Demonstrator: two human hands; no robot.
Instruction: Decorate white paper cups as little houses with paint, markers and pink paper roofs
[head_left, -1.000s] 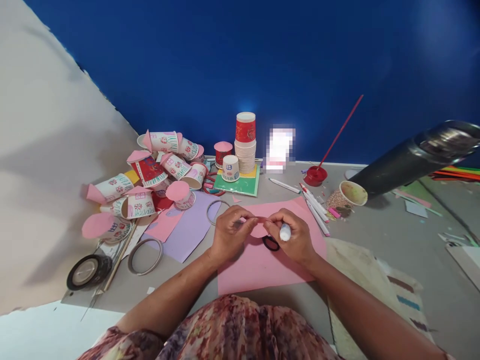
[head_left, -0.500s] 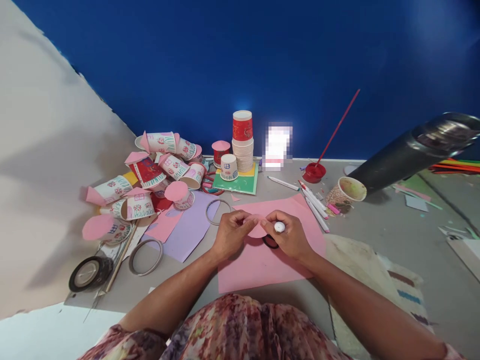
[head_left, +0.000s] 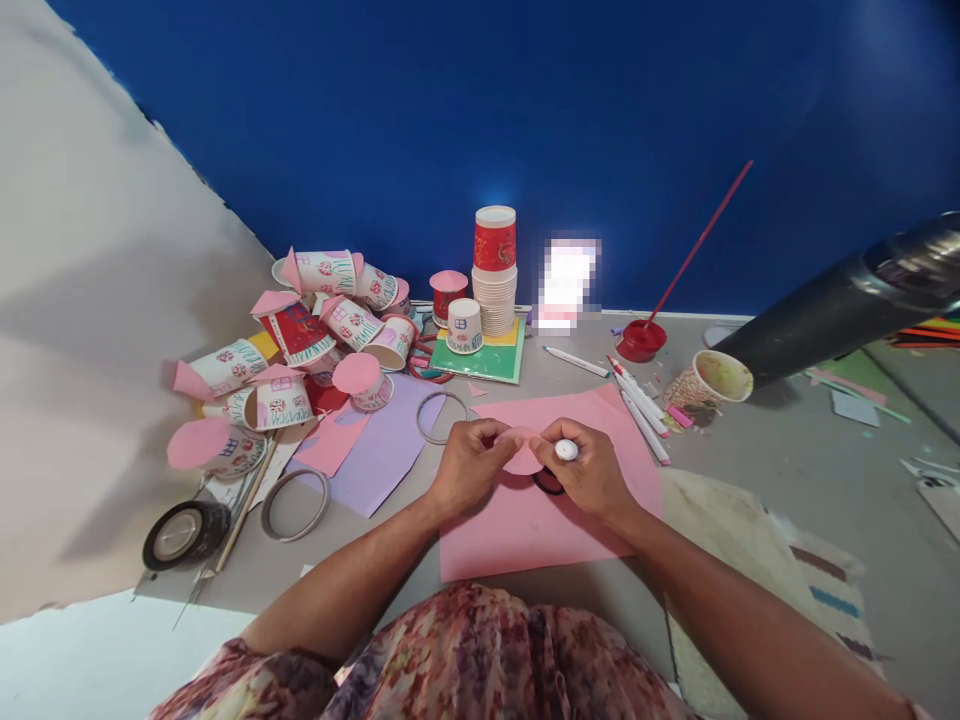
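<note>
Between both hands is a small pink paper disc, pinched at its edges by thumbs and fingers. My left hand grips its left side. On the other side my right hand pinches the disc, with a white, round-ended object also tucked in that hand; its kind is unclear. Under the right fingers shows a black loop, partly hidden, so I cannot tell whether it is held. A large pink paper sheet lies on the table below both hands.
Decorated paper cups with pink tops are heaped at left. A cup stack stands at the back. Several markers, a patterned cup and a dark flask are at right. Grey rings and black tape lie at left.
The view has shifted slightly, so the scene sits a little differently in the picture. Both hands still hold the pink disc in nearly the same pose.
</note>
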